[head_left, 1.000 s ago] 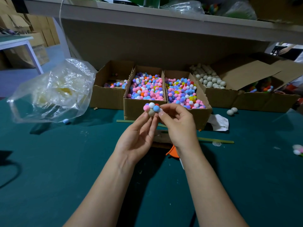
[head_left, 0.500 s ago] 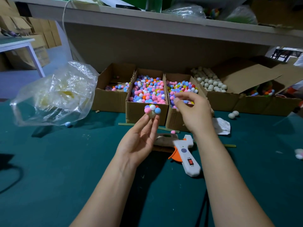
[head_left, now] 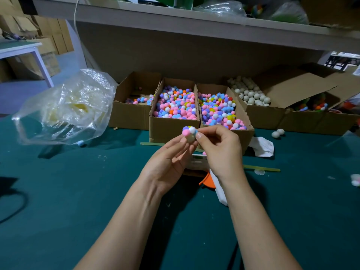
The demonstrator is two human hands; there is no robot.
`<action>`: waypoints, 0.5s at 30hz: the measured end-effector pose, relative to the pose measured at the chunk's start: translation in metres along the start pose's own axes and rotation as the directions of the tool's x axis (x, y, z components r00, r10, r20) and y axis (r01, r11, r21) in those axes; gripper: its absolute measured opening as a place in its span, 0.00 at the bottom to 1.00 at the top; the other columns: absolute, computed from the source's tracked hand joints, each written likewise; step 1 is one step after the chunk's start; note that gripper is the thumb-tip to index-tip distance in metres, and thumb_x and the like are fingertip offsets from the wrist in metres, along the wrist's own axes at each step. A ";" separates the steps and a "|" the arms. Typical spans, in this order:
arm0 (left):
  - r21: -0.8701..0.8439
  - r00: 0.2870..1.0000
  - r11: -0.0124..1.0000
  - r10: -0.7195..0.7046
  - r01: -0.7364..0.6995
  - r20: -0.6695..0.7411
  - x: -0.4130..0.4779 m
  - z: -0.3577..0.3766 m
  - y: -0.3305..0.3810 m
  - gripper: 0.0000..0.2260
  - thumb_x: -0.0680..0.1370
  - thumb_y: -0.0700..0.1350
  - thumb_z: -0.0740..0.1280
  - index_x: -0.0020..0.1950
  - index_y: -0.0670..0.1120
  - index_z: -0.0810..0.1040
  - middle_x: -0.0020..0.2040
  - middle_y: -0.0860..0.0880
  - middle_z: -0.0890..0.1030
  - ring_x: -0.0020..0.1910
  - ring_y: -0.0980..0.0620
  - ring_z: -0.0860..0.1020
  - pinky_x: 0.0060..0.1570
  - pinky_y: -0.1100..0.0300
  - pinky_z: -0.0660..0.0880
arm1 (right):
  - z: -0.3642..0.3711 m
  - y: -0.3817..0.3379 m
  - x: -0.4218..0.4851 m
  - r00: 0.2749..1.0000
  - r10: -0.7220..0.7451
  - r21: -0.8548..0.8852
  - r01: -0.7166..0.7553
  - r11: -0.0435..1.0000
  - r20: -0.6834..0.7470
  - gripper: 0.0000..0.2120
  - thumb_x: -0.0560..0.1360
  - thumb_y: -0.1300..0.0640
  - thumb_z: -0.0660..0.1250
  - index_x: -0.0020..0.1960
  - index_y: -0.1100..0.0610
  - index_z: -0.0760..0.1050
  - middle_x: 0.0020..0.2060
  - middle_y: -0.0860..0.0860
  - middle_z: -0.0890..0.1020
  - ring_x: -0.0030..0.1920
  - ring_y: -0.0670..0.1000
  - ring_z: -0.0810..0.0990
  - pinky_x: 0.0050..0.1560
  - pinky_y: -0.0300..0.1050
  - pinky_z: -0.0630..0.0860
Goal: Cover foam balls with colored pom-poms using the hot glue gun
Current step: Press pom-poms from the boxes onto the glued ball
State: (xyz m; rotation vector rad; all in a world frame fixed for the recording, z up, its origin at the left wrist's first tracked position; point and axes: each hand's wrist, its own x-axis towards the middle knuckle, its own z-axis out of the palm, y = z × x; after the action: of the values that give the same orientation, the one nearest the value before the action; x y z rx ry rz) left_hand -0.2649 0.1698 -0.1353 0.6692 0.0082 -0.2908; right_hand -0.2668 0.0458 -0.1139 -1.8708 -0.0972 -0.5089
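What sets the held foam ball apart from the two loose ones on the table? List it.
The held foam ball has pom-poms on its top; the loose foam balls are bare. The held one is pinched between the left hand and right hand, off the table; the loose ones lie on it, side by side. Both are pale, round.

Dim, cool indoor light. The shelf [head_left: 194, 30] shades the wall [head_left: 194, 61] beneath; the plastic bag [head_left: 66, 108] catches pale glare. Dark shadows pool on the table [head_left: 78, 191] under the arms [head_left: 136, 211]. The pom-poms [head_left: 175, 106] look sharp; straight lines bow near the edges, and the top right corner smears.
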 end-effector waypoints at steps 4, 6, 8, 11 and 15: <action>0.003 1.000 1.000 -0.002 0.002 0.002 -0.001 0.001 0.000 0.09 0.69 0.37 0.69 0.46 0.40 0.87 0.49 0.42 0.85 0.45 0.52 0.84 0.41 0.67 0.80 | -0.002 0.001 0.000 1.000 0.018 0.022 -0.018 1.000 0.001 0.06 0.75 0.59 0.70 0.46 0.48 0.79 0.45 0.46 0.82 0.49 0.44 0.80 0.49 0.37 0.78; -0.012 1.000 1.000 -0.005 0.005 0.003 -0.001 0.002 0.000 0.09 0.70 0.37 0.69 0.47 0.40 0.87 0.49 0.41 0.85 0.45 0.52 0.84 0.41 0.67 0.80 | -0.003 0.000 0.000 1.000 0.028 0.056 -0.029 0.998 0.008 0.07 0.75 0.60 0.70 0.45 0.47 0.79 0.44 0.45 0.83 0.49 0.44 0.81 0.49 0.38 0.79; -0.026 1.000 1.000 -0.011 0.011 -0.002 -0.001 0.002 0.001 0.09 0.70 0.38 0.69 0.47 0.40 0.87 0.49 0.41 0.85 0.45 0.52 0.84 0.42 0.67 0.80 | -0.003 0.000 0.000 0.999 0.040 0.076 -0.040 0.996 0.003 0.07 0.75 0.60 0.69 0.45 0.47 0.79 0.44 0.45 0.83 0.48 0.44 0.81 0.49 0.39 0.79; -0.017 1.000 1.000 -0.009 0.009 -0.004 0.000 0.001 0.001 0.09 0.70 0.38 0.69 0.47 0.41 0.87 0.49 0.42 0.85 0.45 0.53 0.84 0.42 0.67 0.80 | 0.000 0.002 0.000 0.998 0.063 0.066 -0.062 0.996 -0.014 0.04 0.75 0.59 0.70 0.46 0.50 0.79 0.44 0.46 0.82 0.47 0.45 0.81 0.48 0.40 0.80; 0.001 1.000 1.000 -0.015 0.015 -0.006 -0.001 -0.001 0.001 0.09 0.70 0.38 0.69 0.47 0.40 0.87 0.51 0.42 0.85 0.46 0.53 0.84 0.41 0.67 0.80 | 0.001 0.002 -0.001 0.999 0.041 -0.020 -0.041 0.999 -0.007 0.03 0.76 0.57 0.69 0.46 0.49 0.79 0.40 0.41 0.80 0.44 0.41 0.79 0.41 0.29 0.73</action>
State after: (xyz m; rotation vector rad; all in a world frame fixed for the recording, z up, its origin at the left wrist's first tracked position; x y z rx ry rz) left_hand -0.2659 0.1715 -0.1348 0.6712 0.0186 -0.3037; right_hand -0.2664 0.0463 -0.1165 -1.8867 -0.0497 -0.4898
